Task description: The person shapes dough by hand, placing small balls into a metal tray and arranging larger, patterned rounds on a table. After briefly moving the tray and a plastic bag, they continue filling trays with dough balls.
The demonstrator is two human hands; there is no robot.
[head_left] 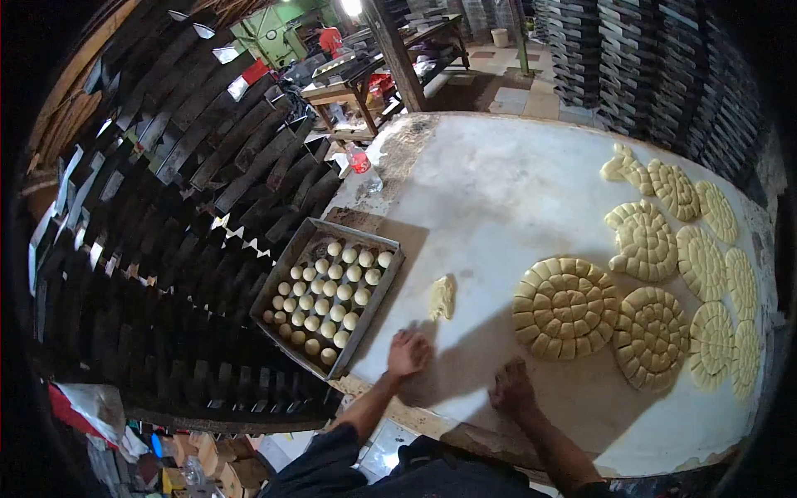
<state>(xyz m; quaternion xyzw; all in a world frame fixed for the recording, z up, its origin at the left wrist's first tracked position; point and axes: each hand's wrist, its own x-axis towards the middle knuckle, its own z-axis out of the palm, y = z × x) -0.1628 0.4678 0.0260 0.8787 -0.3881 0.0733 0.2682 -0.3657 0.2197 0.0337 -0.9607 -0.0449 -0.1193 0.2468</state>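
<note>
My left hand [408, 353] rests low over the white tabletop, its fingers curled down toward the surface. Whatever lies beneath the palm is hidden. To its right, my right hand [512, 386] is also closed, knuckles up, and I cannot see whether it covers anything. Just beyond the left hand lies a loose, irregular scrap of dough [442, 297]. Left of that hand, a metal tray [371, 325] holds several rows of round dough balls [329, 288]. Nearest my right hand is a large round of dough [566, 307] cut into small pieces in a spiral.
Another cut dough round [652, 339] and several more, such as this one [642, 241], cover the table's right side. A bottle with a red label [358, 158] stands at the far left edge. Stacked dark trays [207, 274] crowd the left; more stacks [635, 66] rise behind.
</note>
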